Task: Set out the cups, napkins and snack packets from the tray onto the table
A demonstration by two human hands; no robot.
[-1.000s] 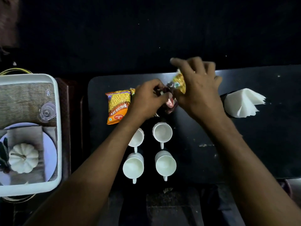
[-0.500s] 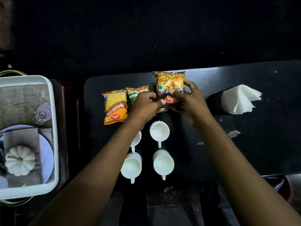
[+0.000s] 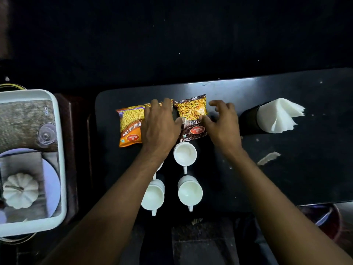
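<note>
Three snack packets lie in a row at the back of the black table (image 3: 286, 178). The orange Bhujia Sev packet (image 3: 129, 127) is leftmost. Only the top edge of the middle packet (image 3: 148, 104) shows under my left hand (image 3: 160, 125), which rests flat, its thumb touching the brown mixture packet (image 3: 193, 115). My right hand (image 3: 221, 123) hovers at that packet's right edge with fingers spread and the thumb on it. Nearer me stand white cups (image 3: 185, 153), (image 3: 190, 191), (image 3: 152, 194); another is mostly hidden under my left forearm. White napkins (image 3: 278, 115) fan out of a black holder on the right.
A white tray (image 3: 62, 169) sits left of the table, holding a woven mat, an upturned glass (image 3: 46, 134), a plate and a small white pumpkin (image 3: 20, 190). A scrap of paper (image 3: 268, 157) lies on the table to the right of the cups.
Both hands held the brown mixture packet upright above the table. It now lies flat to the right of the middle packet, and my fingers have loosened and spread.
</note>
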